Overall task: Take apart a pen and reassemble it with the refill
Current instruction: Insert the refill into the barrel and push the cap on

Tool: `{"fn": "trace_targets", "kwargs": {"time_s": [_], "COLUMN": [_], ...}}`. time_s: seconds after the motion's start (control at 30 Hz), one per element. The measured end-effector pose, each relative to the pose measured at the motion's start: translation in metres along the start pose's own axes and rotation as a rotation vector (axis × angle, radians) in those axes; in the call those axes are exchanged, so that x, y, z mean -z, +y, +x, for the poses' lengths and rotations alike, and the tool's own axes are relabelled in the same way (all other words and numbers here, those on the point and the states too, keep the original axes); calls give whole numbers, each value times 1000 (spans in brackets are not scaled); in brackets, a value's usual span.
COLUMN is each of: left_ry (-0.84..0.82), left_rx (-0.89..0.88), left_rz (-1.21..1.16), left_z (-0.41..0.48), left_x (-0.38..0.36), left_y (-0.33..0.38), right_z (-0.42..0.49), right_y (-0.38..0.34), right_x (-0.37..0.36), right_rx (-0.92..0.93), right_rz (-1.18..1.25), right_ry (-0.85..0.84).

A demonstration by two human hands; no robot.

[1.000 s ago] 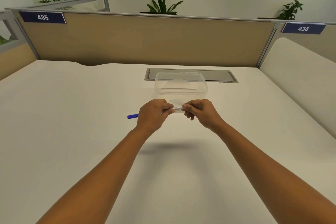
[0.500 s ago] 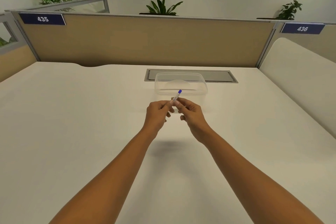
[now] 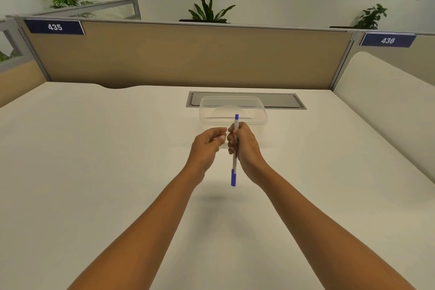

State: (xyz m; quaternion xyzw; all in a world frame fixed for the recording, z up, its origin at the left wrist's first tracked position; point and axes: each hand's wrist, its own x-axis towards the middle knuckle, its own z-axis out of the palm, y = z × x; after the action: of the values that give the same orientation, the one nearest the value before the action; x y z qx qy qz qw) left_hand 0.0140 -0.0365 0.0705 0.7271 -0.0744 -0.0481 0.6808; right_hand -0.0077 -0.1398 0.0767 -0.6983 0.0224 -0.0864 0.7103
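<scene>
one pen (image 3: 234,148), whole as far as can be seen, stands nearly upright above the tabletop (image 3: 94,172), with a blue cap at its lower end and a small blue plug at its upper end. the right hand (image 3: 244,148) has its grip closed around the middle of the white barrel. the left hand (image 3: 207,146) hovers just beside it, fingers loosely curled and holding nothing, apparently not touching the pen.

step in hand, as judged: the start of disassembly, the pen being presented for the first part to come off. the next move calls for the left hand to pinch one blue end and pull or twist along the barrel's axis while the right holds firm; a small part could slip and roll away.

count: two hands, one pen, one clear plastic container (image 3: 233,110) standing on the tabletop just beyond the hands, seemingly empty. no separate refill is visible; whether one sits inside the barrel cannot be told.
</scene>
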Motion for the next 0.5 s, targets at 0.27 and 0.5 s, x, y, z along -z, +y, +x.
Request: {"fn": "trace_targets", "kwargs": {"time_s": [0.27,0.5], "left_ry": [-241,-242], "left_rx": [19,35], "left_rz": [203,342], "left_z": [-12,-17], "left_x": [-11,-20], "left_y": [-5,-16], "right_z": [6,5], "right_y": [-12,-19], "right_x": [13,17], "right_rx": [-236,-271], "right_rz": [511,582], "right_ry": [89,71]}}
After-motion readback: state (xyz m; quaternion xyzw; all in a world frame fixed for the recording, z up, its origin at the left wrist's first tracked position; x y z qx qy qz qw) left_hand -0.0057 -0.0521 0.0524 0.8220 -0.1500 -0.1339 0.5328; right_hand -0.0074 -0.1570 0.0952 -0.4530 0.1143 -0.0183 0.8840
